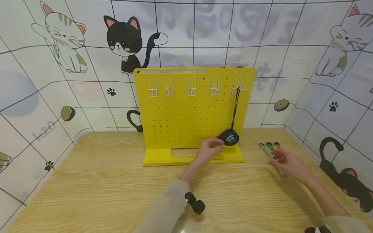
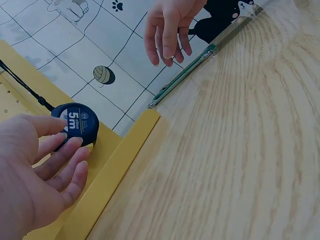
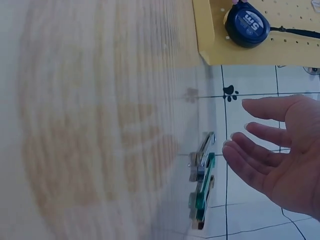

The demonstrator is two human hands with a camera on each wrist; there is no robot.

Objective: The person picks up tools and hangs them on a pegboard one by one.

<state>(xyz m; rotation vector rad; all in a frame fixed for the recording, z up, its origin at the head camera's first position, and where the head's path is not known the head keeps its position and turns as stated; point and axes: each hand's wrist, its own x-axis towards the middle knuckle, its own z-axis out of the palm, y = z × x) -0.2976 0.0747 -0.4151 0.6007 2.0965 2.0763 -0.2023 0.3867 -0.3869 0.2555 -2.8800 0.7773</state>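
A dark blue tape measure [image 1: 230, 138] marked 5m hangs by its black cord from the rightmost hook [image 1: 237, 86] of a yellow pegboard [image 1: 186, 113]. My left hand [image 1: 208, 149] is at its left side, fingertips right at the case; in the left wrist view the fingers are loosely bent and not wrapped round it. Over three wrenches, one silver [image 1: 265, 149], one green [image 1: 269, 145] and one gold [image 1: 276, 144], hovers my right hand [image 1: 291, 163]. Its fingers are relaxed and hold nothing; it partly hides the wrenches in the head view.
Several more white wire hooks [image 1: 191, 87] line the upper pegboard, with nothing hanging on them. The board's yellow base [image 1: 157, 157] stands on the wood-grain table [image 1: 102, 181]. Behind and at both sides are walls covered with a cat-patterned sheet [image 1: 180, 35].
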